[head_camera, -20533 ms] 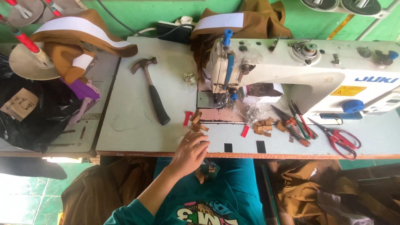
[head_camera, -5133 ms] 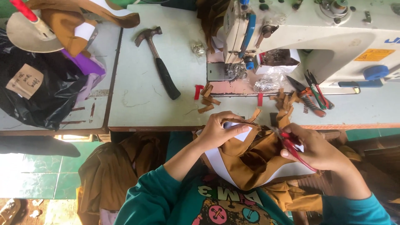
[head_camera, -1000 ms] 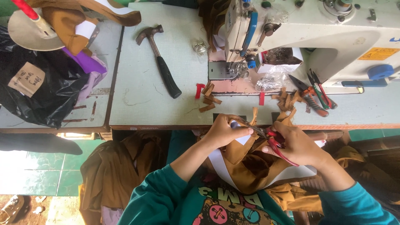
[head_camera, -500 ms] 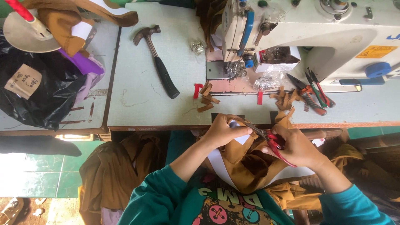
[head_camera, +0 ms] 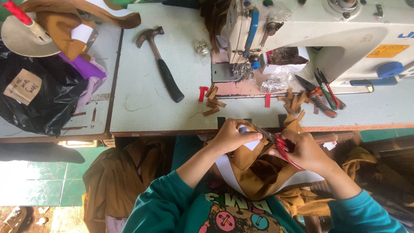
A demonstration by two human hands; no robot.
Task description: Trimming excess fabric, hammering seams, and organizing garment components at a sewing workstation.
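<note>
Trimming step: left hand [head_camera: 233, 137] pinches the brown-and-white fabric piece [head_camera: 252, 166] at near surface [head_camera: 142, 103] edge; right hand [head_camera: 306, 149] fingers closed around red-handled snips [head_camera: 280, 144]. Next cut probably needs steady tension.

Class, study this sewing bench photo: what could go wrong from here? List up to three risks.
1. The scissors in the right hand cut close to the left hand's fingers; a slip might nick them.
2. The blades might snip the brown garment itself.
3. The brown scraps near the table edge may fall.
</note>
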